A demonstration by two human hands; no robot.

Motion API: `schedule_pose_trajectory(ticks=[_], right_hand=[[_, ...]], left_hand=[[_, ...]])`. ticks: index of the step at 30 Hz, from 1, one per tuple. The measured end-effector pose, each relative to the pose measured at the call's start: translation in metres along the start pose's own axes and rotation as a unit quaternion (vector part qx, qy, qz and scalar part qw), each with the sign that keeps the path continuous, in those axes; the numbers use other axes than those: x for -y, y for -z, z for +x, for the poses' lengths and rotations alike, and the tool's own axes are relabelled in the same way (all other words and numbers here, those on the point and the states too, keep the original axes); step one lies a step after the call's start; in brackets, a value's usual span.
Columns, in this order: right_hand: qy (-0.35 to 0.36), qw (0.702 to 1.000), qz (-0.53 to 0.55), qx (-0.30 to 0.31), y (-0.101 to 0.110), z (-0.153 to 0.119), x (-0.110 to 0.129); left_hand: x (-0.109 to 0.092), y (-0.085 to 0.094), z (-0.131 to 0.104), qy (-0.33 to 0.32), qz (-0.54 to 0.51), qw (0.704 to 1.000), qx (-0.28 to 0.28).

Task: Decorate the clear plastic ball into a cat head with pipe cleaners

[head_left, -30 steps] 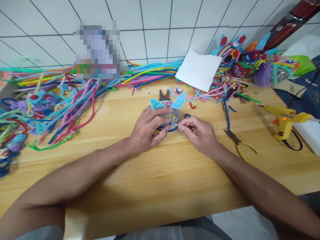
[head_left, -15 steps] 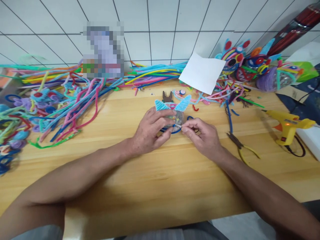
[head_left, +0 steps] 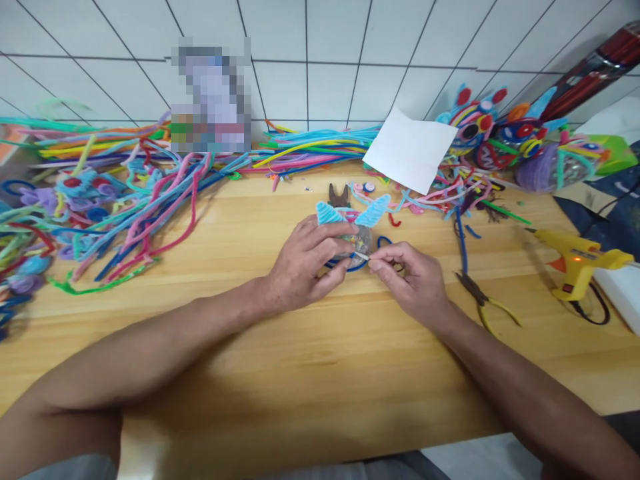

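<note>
A clear plastic bottle piece (head_left: 364, 241) with two light blue fuzzy ears (head_left: 373, 212) lies on the wooden table, a dark blue pipe cleaner (head_left: 353, 267) along its near side. My left hand (head_left: 315, 260) is wrapped over its left part and hides much of it. To the right, my right hand (head_left: 413, 273) pinches a small pale pointed piece (head_left: 361, 256), whose tip reaches the bottle beside my left fingertips. Pliers with brown jaws (head_left: 339, 195) lie just behind the bottle, their handles hidden.
Pipe cleaners (head_left: 165, 200) pile up at left and along the wall. White paper (head_left: 410, 150) and decorated bottles (head_left: 520, 137) stand at back right. Yellow-handled pliers (head_left: 483, 300) and a yellow glue gun (head_left: 575, 260) lie at right.
The whole view has shifted slightly. Both hands keep nearly the same pose at the bottle, and the pale piece shows a little more between them.
</note>
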State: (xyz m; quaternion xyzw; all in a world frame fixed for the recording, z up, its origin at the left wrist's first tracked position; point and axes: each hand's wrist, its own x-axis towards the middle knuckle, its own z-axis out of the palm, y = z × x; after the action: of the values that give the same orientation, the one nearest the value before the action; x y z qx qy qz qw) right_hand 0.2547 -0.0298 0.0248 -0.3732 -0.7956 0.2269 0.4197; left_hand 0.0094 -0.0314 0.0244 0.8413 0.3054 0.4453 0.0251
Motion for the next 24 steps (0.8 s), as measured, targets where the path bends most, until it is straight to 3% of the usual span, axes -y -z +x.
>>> schedule_pose_trajectory(ticks=[24], right_hand=[[0.002,1.0,-0.022,-0.004,0.0008,0.0013,0.0032]], left_hand=[[-0.0007,-0.0018,-0.0005,-0.004,-0.015,1.0,-0.013]])
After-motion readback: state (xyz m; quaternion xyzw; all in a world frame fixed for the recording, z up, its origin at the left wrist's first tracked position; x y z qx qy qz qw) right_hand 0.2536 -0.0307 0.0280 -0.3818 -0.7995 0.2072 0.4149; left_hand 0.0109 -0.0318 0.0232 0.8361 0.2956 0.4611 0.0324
